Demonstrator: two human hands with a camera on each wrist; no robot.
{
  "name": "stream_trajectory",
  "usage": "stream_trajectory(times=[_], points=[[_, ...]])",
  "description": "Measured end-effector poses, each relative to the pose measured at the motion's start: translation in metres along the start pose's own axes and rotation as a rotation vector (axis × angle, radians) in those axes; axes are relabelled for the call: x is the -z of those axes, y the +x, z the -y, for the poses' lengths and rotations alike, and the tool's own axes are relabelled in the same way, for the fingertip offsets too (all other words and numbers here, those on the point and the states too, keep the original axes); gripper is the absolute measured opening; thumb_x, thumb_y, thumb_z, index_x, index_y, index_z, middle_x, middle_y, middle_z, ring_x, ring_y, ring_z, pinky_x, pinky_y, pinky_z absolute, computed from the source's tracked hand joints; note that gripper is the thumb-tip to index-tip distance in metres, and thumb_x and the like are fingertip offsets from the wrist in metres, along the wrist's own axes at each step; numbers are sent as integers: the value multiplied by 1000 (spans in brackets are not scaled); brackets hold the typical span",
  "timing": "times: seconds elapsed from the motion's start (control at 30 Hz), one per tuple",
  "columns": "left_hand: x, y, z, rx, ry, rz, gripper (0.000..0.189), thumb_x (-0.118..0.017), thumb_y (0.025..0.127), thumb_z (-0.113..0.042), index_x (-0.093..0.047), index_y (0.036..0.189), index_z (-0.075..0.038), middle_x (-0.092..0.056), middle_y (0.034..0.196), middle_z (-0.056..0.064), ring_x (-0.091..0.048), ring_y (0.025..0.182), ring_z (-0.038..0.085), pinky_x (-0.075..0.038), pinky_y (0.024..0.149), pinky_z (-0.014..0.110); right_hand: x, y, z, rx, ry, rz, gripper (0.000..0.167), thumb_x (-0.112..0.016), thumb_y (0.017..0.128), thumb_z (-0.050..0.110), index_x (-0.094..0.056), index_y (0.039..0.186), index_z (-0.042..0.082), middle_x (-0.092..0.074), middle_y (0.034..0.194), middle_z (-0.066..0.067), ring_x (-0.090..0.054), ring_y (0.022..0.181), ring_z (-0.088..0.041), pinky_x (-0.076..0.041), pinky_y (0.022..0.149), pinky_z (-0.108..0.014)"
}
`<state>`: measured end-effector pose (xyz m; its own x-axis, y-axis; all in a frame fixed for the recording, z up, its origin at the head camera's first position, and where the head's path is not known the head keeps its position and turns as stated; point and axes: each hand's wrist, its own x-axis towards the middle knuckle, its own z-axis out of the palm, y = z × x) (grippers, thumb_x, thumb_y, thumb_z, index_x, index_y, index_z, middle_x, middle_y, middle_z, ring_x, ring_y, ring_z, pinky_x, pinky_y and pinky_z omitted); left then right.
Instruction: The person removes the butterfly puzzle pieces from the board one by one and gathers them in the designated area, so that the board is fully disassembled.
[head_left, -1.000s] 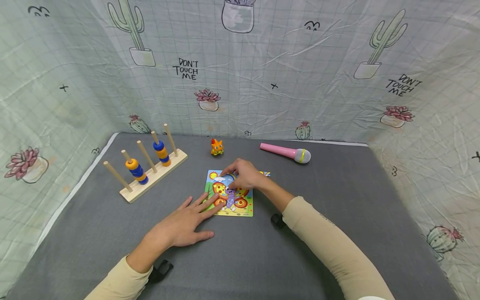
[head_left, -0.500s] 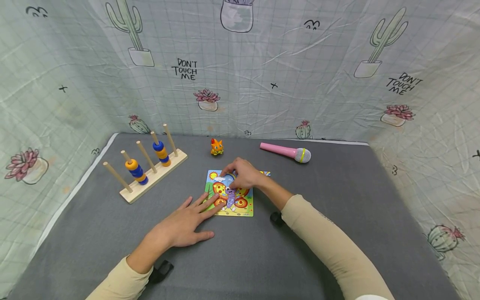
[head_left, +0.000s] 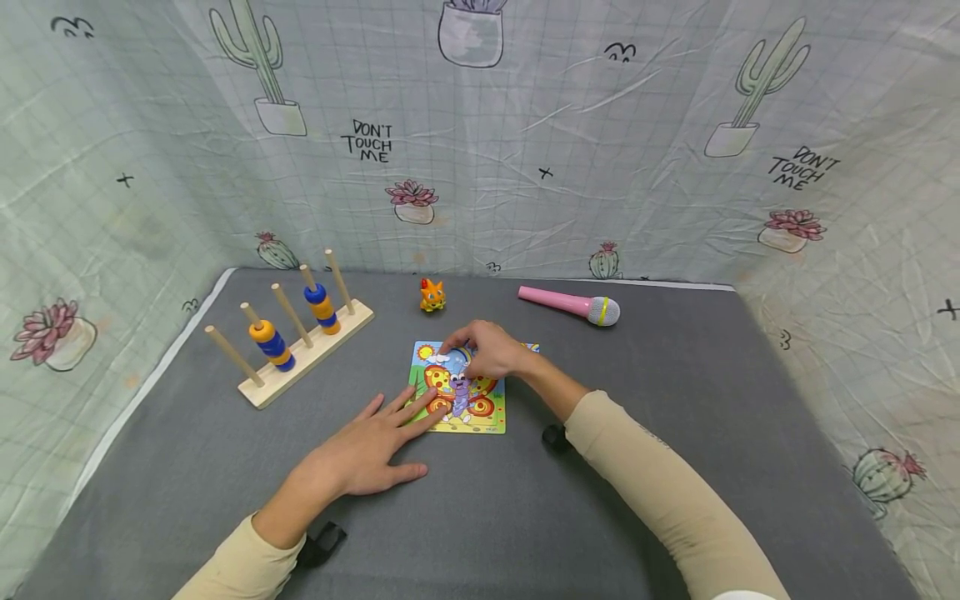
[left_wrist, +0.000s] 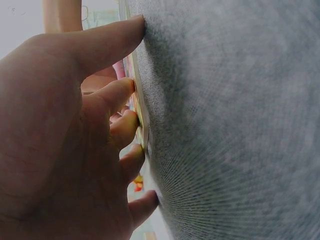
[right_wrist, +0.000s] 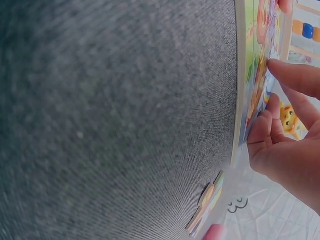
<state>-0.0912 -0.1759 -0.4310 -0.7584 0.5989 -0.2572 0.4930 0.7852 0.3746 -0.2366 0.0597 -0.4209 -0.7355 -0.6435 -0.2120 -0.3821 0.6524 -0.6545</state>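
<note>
A butterfly jigsaw puzzle (head_left: 491,423) with a green and yellow border lies flat on the grey table. Over its left edge my left hand (head_left: 367,454) is spread, with fingertips resting on the picture and the thumb out on the cloth. My right hand (head_left: 491,350) bends over the upper part, thumb and index finger on either side of a blue sky puzzle piece (head_left: 457,359). In the right wrist view the thumb tip meets the puzzle's face, while the other fingers curl close to its edge. The right hand hides the puzzle's upper right.
Behind the right hand lies a loose, colourful puzzle piece (right_wrist: 207,197). A wooden peg stand (head_left: 311,354) with blue and orange beads is at the left. An orange toy figure (head_left: 432,296) and a pink microphone (head_left: 558,301) lie near the back, before a cactus-print cloth (head_left: 480,225).
My right thumb has shifted slightly, uncovering more of the butterfly's purple face. The left hand stays where it was.
</note>
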Motion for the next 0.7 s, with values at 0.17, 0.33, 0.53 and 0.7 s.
stream_trajectory(times=[0.17,0.33,0.53,0.7], points=[[-1,0,0,-2,-1,-3,77,-64,100,-52,-29,166,-31,-12,176,-4,-8,163,32,-13,125,70,1,-2,0,0,1,-3,49,-77,80,-6,-77,123,19,-69,130,-3,-56,120,-29,-52,94,-39],[-1,1,1,7,4,2,78,-64,100,-53,-28,166,-32,-13,176,-4,-8,163,31,-13,125,69,3,-3,2,0,-1,-11,48,-78,81,-5,-78,123,20,-68,131,-3,-57,121,-29,-54,95,-41],[-1,1,1,4,7,-2,77,-64,100,-53,-29,166,-31,-13,176,-5,-10,163,32,-13,125,69,2,-4,2,-21,-18,-42,52,-84,80,-1,-76,126,19,-69,129,-4,-60,120,-27,-55,94,-39],[-1,0,1,4,5,-5,77,-64,100,-53,-29,166,-31,-14,176,-4,-11,163,32,-13,125,69,1,-3,3,-39,-21,-77,59,-87,76,0,-72,131,14,-69,121,-5,-61,111,-22,-53,94,-36]])
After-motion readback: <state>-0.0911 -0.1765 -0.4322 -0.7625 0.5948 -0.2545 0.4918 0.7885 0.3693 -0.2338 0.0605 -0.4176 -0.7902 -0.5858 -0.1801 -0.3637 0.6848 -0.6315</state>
